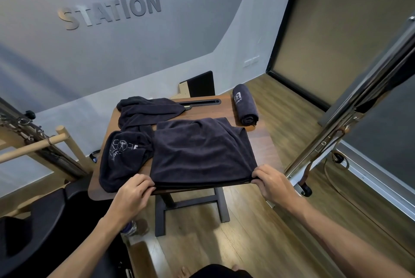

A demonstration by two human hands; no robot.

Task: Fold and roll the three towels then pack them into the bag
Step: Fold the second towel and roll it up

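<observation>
small wooden table (265, 143), with folded towel (202, 152), crumpled towel (134, 129), rolled towel (245, 105)

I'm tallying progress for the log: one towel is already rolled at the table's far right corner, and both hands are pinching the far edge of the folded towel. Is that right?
Not quite. The left hand and right hand pinch the near edge of the folded towel, the side closest to the person, as the head view shows. The rolled towel does lie at the table's far right corner.

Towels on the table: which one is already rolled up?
The rolled towel at the table's far right corner. The folded towel is flat, pinched by both hands, and the crumpled towel lies loose at left.
</observation>
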